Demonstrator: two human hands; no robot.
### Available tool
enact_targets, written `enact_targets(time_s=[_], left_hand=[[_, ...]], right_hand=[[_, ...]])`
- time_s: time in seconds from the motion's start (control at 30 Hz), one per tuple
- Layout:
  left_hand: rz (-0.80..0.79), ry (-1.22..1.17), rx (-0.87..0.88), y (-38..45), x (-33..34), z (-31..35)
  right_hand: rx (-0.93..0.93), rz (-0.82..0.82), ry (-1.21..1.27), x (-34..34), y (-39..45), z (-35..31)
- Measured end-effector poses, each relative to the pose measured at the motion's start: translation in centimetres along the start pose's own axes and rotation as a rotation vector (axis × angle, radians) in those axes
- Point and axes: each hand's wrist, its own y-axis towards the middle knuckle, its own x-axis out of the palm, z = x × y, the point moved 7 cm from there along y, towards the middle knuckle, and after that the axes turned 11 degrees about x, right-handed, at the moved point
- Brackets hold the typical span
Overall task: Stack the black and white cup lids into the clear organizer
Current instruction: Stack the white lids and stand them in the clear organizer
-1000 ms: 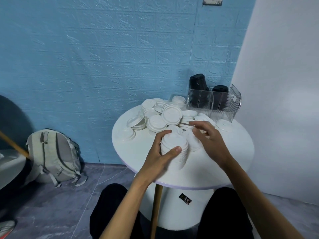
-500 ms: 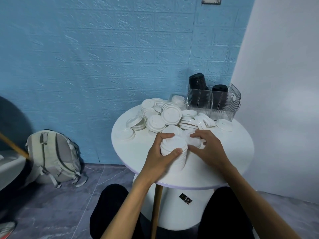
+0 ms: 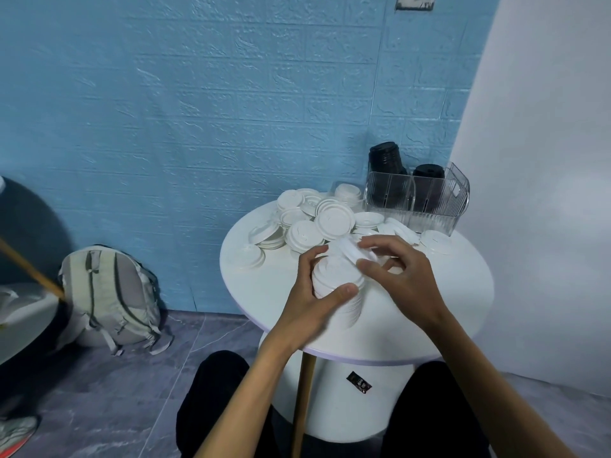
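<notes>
A: Big stuff first?
B: Blue brick-textured wall (image 3: pixel 198 110) behind, plain white wall (image 3: pixel 545 193) on the right. Grey tiled floor (image 3: pixel 99 391). Round white table (image 3: pixel 264 282) on a white pedestal base, near the corner.

A: Off the table?
B: Pale backpack (image 3: pixel 109 295) on the floor, leaning at the blue wall, well left of the table. Wooden pole (image 3: pixel 304 401) upright in front of the pedestal.

A: Organizer?
B: Clear organizer (image 3: pixel 429 206) at the table's far right edge, ribbed walls, split into compartments. Black lids (image 3: pixel 386 163) stacked in two of them; left stack taller and tilted, sticking out above the rim.

A: White ones?
B: Loose white lids (image 3: pixel 334 219) heaped across the far half of the table, just left of and in front of the organizer. Some flat, some tipped on each other. One lies apart at the left edge of the heap, one at the right near the organizer.

A: Hands?
B: Left hand (image 3: pixel 310 302) grips a white lid stack (image 3: pixel 337 285) standing on the table, near centre; fingers and thumb curled round its sides. Right hand (image 3: pixel 400 279) pinches a single white lid (image 3: pixel 350 252), tilted, just over the stack's top. Whether it touches the stack, cannot tell: motion blur.
</notes>
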Motion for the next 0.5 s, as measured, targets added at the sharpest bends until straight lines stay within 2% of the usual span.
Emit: enact_targets(time_s=[0.2, 0.5], left_hand=[[-0.022, -0.004, 0.010, 0.0, 0.0, 0.3], [-0.006, 0.002, 0.022, 0.1, -0.3, -0.1]], right_hand=[[-0.010, -0.155, -0.104, 2.2, -0.4, -0.2], [0.017, -0.208, -0.112, 3.1, -0.3, -0.6]])
